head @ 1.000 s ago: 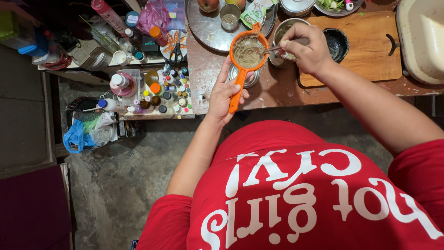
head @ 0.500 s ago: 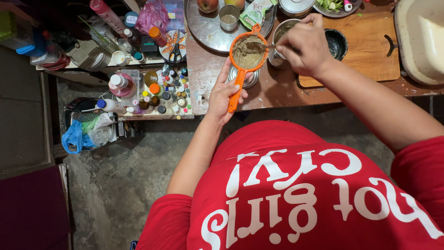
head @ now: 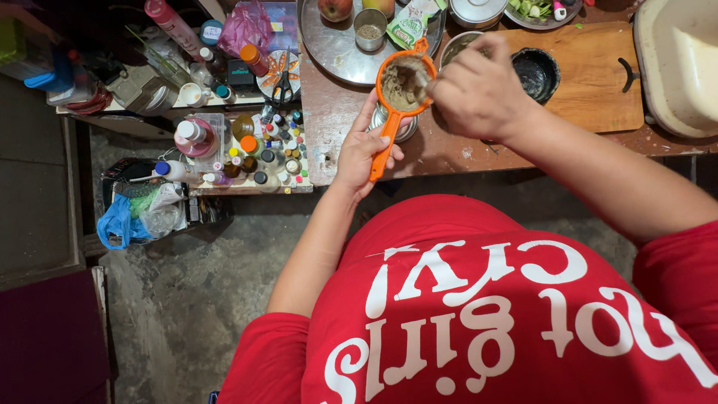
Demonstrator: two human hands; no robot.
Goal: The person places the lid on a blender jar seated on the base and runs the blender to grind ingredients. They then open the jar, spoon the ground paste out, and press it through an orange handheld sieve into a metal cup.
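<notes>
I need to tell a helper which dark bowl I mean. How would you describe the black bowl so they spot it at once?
Find the wooden cutting board on the brown table. The small round black bowl sits on its left end, just beyond the right hand. Unlike the shiny steel cups nearby, it is dull black.

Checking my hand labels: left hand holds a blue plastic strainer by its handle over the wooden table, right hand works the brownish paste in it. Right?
Not quite: the strainer is orange, not blue. The head view shows the left hand gripping the handle of the orange plastic strainer over the brown wooden table, while the right hand works the brownish paste in it.
</notes>
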